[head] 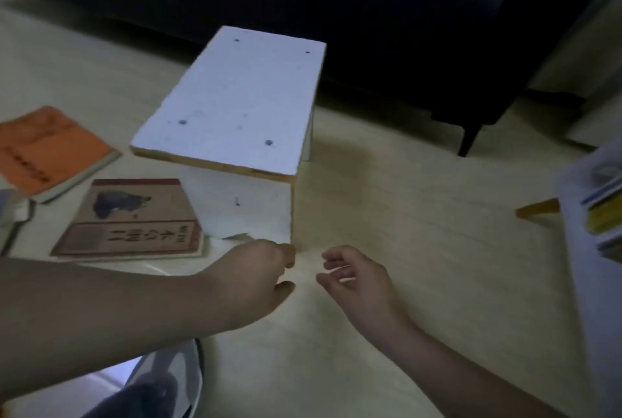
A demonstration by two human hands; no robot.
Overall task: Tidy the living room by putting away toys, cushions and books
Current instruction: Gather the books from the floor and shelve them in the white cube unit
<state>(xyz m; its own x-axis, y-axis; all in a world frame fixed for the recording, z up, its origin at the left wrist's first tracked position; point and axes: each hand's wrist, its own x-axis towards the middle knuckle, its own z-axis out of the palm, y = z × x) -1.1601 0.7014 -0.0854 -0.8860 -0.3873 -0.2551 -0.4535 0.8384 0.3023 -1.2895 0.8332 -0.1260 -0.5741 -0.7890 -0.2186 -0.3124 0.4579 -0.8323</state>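
Brown book (131, 219) lies flat on floor (404, 215), just beside the base of white stool (235, 97). Orange book (50, 151) lies flat further left. Left hand (255, 273) at stool's near corner, fingers curled; cannot tell whether its grip holds anything. Right hand (360, 279) close by, grip apart, fingers loosely curled, holding nothing.

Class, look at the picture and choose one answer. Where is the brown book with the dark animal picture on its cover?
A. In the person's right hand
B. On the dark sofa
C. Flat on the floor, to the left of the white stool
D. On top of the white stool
C: the brown book lies flat on the floor, next to the left side of the white stool.
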